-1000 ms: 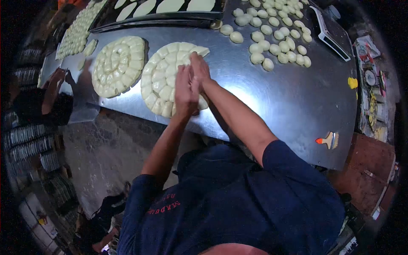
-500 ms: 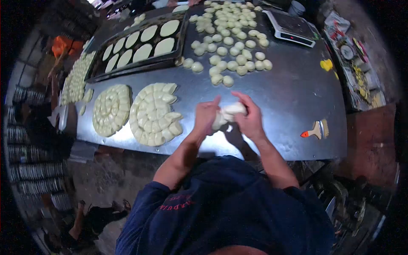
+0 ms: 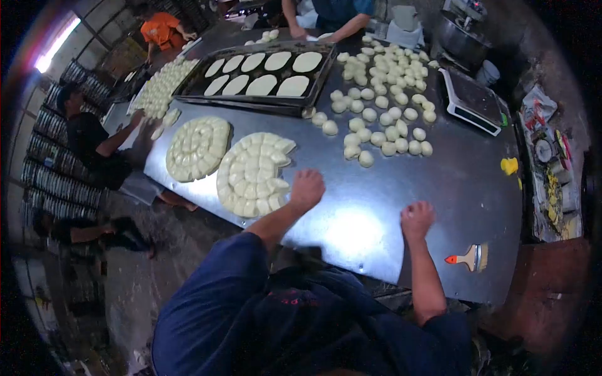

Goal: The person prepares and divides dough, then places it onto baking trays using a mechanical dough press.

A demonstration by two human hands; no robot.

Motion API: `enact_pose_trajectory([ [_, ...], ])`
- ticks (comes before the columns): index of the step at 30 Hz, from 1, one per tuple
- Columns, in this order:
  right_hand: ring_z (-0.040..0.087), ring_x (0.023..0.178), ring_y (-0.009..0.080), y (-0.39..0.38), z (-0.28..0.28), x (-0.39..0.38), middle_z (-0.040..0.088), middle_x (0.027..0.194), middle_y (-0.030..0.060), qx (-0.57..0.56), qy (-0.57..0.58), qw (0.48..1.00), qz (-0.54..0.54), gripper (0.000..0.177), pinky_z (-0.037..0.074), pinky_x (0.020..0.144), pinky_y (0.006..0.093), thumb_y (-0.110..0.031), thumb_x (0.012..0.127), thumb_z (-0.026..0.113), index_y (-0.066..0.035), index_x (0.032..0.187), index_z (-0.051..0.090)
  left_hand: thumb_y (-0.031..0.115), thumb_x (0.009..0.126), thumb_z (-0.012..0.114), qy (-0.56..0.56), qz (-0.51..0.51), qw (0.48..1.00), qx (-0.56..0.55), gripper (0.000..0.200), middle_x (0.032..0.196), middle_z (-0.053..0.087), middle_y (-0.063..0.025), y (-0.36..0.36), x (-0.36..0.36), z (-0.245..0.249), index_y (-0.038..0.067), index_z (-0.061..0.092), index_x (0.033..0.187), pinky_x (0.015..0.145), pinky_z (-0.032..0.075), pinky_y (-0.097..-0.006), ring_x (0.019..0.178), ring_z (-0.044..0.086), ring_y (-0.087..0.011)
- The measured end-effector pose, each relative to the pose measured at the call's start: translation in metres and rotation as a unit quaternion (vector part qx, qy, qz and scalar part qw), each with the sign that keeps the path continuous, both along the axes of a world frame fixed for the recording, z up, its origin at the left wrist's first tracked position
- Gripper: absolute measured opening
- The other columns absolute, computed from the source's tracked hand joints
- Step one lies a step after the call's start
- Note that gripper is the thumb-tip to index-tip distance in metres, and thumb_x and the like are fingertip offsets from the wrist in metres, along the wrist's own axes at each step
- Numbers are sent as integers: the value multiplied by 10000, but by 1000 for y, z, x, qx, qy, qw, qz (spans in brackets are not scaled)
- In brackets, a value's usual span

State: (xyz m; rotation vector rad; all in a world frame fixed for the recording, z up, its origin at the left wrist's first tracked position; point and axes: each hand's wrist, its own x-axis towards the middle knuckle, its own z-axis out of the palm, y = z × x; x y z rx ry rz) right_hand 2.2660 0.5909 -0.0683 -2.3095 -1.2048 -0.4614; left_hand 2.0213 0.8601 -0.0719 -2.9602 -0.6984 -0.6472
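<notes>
My left hand [image 3: 307, 189] is closed in a fist above the metal table, just right of a round coil of cut dough pieces [image 3: 254, 172] with a jagged gap on its right side. My right hand [image 3: 417, 220] is also closed, farther right and apart from the left. Curled fingers hide whatever may be inside either hand. A second, complete dough coil [image 3: 198, 149] lies left of the first. Beyond my hands many round dough balls [image 3: 389, 116] are scattered. A flat brush [image 3: 470, 257] with an orange-tipped handle rests right of my right hand.
A dark tray [image 3: 188, 94] holds flat dough ovals. A scale [image 3: 473, 103] stands at the back right, near a yellow object [image 3: 509, 166]. Co-workers are at the far edge [image 3: 342, 15] and left side [image 3: 94, 138]. The table's front edge runs close to my body.
My hands were together around white dough; now they are apart and closed, and that dough no longer shows between them. The view has tilted up, bringing co-workers into sight.
</notes>
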Motion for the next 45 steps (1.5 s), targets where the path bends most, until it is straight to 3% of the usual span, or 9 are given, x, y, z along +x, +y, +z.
enact_pose_trajectory([
  [12,536,867,310,4,-19,-47,566,857,120,19,47,998,30,67,406,723,468,-117,742,661,-75,745,610,158,751,624,-92,-90,989,-69,93,785,541,-114,-30,-34,18,77,588,722,666,410,-477,793,520,-317],
  [15,532,827,333,-21,-47,-87,544,820,129,264,351,893,95,135,423,727,456,-100,739,667,-50,716,544,176,743,676,-15,14,966,-256,103,908,584,-118,-72,-77,-16,103,631,800,799,452,-445,918,551,-331],
  [16,528,835,331,-14,7,-131,539,827,124,108,104,983,109,141,422,733,449,-99,733,678,-52,723,545,154,753,662,-120,-79,976,-166,94,929,579,-116,-90,-68,-20,106,634,829,796,450,-454,920,554,-334],
  [23,522,855,321,-5,-5,-86,559,865,118,34,64,996,48,85,419,730,458,-122,805,629,-40,795,611,88,762,631,-37,-92,981,-166,97,880,582,-131,-58,-44,-9,75,579,843,760,433,-453,890,531,-342],
  [28,587,959,336,-15,16,-141,613,919,136,-1,323,941,105,140,481,872,403,-132,757,672,-70,882,668,95,687,739,-89,-117,960,-237,179,972,594,-121,-123,-67,-1,87,602,801,843,447,-434,1004,533,-327],
  [31,653,917,195,31,64,-66,693,1012,102,159,631,755,76,445,528,800,349,-203,722,773,-44,1119,650,73,677,733,64,-124,925,-354,200,1028,595,-147,-117,-44,36,80,650,858,899,445,-433,1028,536,-347],
  [33,659,951,195,48,124,0,685,1070,109,229,350,902,107,428,532,776,342,-170,728,749,-61,1129,645,62,689,721,29,-140,931,-335,236,1023,609,-137,-114,-45,45,83,661,916,925,439,-433,1049,537,-347],
  [39,622,946,357,77,118,122,646,1013,147,170,34,978,-118,437,504,822,430,-281,790,745,-56,1146,626,43,745,714,-63,27,885,-460,509,975,646,-123,-109,-72,45,42,577,1235,800,510,-344,833,630,-234],
  [45,619,1041,257,70,114,-104,495,1306,115,36,395,809,433,538,530,844,340,-267,755,792,-86,1220,592,53,757,736,-202,101,842,-490,621,976,607,-78,-109,-40,131,20,491,1327,788,490,-313,857,599,-179],
])
